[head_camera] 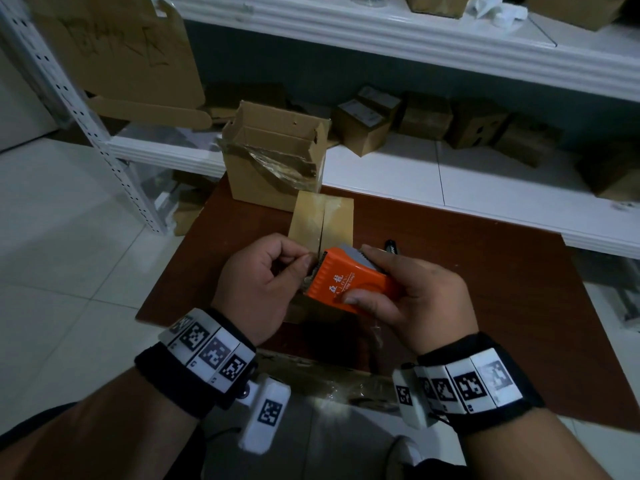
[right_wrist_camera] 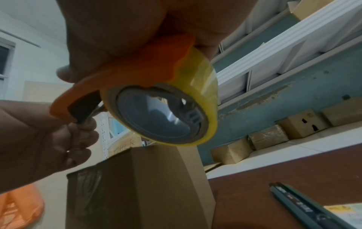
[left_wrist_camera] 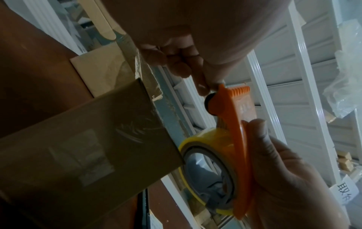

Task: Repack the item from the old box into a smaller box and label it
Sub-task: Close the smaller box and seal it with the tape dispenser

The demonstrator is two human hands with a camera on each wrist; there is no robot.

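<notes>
The right hand (head_camera: pixel 412 296) grips an orange tape dispenser (head_camera: pixel 349 284) above the small box (head_camera: pixel 320 220) on the brown tabletop (head_camera: pixel 485 271); the left hand (head_camera: pixel 259 285) pinches at the dispenser's front edge; farther back stands the old box (head_camera: pixel 270 161), flaps open.

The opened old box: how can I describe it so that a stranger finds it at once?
On the brown table, look at the far edge, against the white shelf. The old box stands there, flaps up, torn tape hanging down its front; the shelf's boxes are shut.
</notes>
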